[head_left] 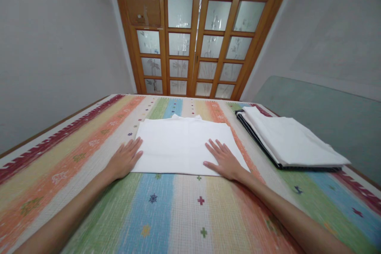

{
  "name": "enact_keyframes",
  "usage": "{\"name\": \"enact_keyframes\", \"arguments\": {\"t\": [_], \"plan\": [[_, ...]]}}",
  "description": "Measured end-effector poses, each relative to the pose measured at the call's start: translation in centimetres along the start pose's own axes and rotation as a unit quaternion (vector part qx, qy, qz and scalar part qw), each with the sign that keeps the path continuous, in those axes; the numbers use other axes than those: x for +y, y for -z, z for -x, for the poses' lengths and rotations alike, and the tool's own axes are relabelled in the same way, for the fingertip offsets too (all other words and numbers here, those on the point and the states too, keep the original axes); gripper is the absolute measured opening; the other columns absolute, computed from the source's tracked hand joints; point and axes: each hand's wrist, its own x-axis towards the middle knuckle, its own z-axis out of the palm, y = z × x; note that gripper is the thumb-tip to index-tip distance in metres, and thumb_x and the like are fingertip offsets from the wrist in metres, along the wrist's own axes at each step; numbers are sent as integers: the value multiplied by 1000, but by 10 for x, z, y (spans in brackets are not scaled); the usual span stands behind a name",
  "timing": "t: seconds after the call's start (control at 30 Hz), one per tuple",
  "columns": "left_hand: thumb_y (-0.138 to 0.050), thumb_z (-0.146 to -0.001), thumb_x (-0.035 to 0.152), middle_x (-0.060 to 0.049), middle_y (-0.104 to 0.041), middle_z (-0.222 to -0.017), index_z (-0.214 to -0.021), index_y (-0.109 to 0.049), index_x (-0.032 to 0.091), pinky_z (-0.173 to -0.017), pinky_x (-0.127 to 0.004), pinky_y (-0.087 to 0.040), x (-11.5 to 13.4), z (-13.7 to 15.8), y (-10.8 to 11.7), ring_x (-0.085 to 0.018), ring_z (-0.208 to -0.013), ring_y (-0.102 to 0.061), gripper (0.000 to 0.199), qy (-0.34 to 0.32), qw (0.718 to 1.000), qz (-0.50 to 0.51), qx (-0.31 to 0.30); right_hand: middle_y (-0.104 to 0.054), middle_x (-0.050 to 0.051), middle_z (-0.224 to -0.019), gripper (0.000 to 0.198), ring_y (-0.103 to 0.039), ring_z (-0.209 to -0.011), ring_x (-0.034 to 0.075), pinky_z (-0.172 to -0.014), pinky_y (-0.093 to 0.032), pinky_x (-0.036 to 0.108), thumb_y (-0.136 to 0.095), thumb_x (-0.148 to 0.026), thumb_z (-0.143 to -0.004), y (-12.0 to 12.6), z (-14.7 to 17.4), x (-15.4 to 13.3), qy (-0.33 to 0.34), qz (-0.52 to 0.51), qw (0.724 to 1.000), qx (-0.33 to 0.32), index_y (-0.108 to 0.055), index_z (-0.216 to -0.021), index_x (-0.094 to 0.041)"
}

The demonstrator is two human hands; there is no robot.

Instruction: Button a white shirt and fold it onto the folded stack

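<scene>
— Where is the folded white cloth (181, 147)?
— Flat in the middle of the surface (178, 214), which wears a striped, many-coloured cover. The left hand (123, 160) lies open, fingers spread, at the cloth's left edge; the right hand (224, 160) lies flat and spread on its near right corner.
— And beside it?
— To the right, apart from it, a stack of folded cloths (290, 141), white over a dark-edged one.
— The room?
— Pale plain walls (56, 47), and beyond the surface a wooden door (196, 35) with frosted glass panes.
</scene>
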Motion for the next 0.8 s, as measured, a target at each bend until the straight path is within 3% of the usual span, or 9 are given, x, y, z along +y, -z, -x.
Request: {"name": "enact_keyframes", "arguments": {"t": [0.17,0.33,0.43,0.5,0.6,0.7,0.8], "plan": [[-14,-94,40,-7,-23,-154,-149,-23,17,-109,-57,-24,-6,4,5,-34,-141,-20,60,70,997,-12,-30,-21,17,-154,80,-15,-143,28,-115,-13,44,-13,-61,-92,-2,-10,39,-139,28,990,4,-23,-148,-5],[-23,-92,31,-13,-24,-154,-140,-40,9,-110,-57,-22,23,-10,18,-37,-141,-18,56,83,995,-51,5,-18,23,-153,80,-14,-142,35,-113,-8,51,-16,-58,-93,1,-28,28,-205,31,978,-26,-22,-147,0],[-22,-93,37,-14,-25,-153,-140,-40,9,-112,-52,-21,67,-30,18,-34,-142,-17,57,35,999,-8,13,-13,21,-155,81,-9,-142,36,-113,-9,52,-16,-62,-92,1,-47,-2,-188,4,982,-34,-20,-148,-3],[-20,-94,41,-12,-26,-153,-143,-35,10,-113,-49,-21,101,-46,11,-30,-142,-19,59,-23,999,30,-10,-13,16,-156,80,-6,-143,35,-114,-8,49,-15,-63,-92,-1,-61,-22,-134,-9,991,-28,-21,-149,-7],[-19,-95,47,-8,-23,-155,-146,-29,17,-114,-53,-14,132,-70,0,-29,-143,-15,60,-47,998,52,-2,-16,9,-157,75,-6,-144,30,-115,-8,47,-12,-62,-92,-4,-79,-31,-73,-19,997,-29,-23,-149,-15],[-17,-95,46,-4,-19,-156,-147,-26,21,-115,-50,-13,122,-89,-3,-26,-144,-14,58,-24,998,55,-20,-17,10,-156,72,-12,-144,27,-115,-10,45,-14,-58,-94,-5,-87,-7,-106,-12,994,-28,-23,-149,-12],[-15,-96,41,-6,-19,-156,-148,-25,17,-116,-46,-14,85,-102,-2,-24,-144,-15,58,31,998,36,-27,-19,17,-154,69,-16,-143,28,-114,-13,42,-18,-49,-96,-2,-85,34,-198,-4,980,-8,-24,-147,-2]]}}
